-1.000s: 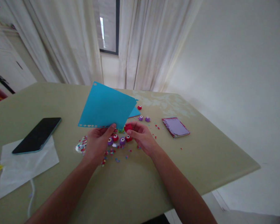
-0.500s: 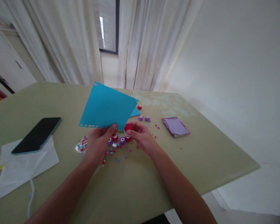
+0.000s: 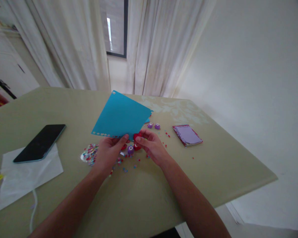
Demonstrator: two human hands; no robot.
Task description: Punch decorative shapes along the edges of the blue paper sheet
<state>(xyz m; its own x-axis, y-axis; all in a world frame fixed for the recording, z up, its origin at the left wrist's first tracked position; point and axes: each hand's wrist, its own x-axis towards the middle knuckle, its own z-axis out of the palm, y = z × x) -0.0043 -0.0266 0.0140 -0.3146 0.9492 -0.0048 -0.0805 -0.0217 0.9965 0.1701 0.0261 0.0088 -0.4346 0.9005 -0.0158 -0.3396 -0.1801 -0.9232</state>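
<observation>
A square sheet of blue paper [image 3: 123, 115], with small shapes punched along its lower edge and at two corners, is pinched between the thumb and fingers of my left hand [image 3: 111, 145]. My right hand [image 3: 151, 143] is closed on a small red craft punch [image 3: 136, 136] at the sheet's lower right corner. Whether the paper sits inside the punch's slot I cannot tell. Below the hands stand a purple craft punch [image 3: 130, 150] and some red ones, partly hidden by my fingers. Colourful paper confetti [image 3: 89, 154] is heaped beside my left wrist.
Two purple punches [image 3: 154, 126] stand behind my right hand, near another blue sheet [image 3: 147, 121] mostly hidden by the held one. A stack of lilac paper [image 3: 187, 135] lies to the right. On the left, a phone [image 3: 39, 143] rests on a white sheet [image 3: 31, 178] beside a cable [image 3: 34, 208].
My left hand and the blue sheet have shifted right, toward the red punch. The sheet now covers more of the things behind it. My right hand has hardly moved.
</observation>
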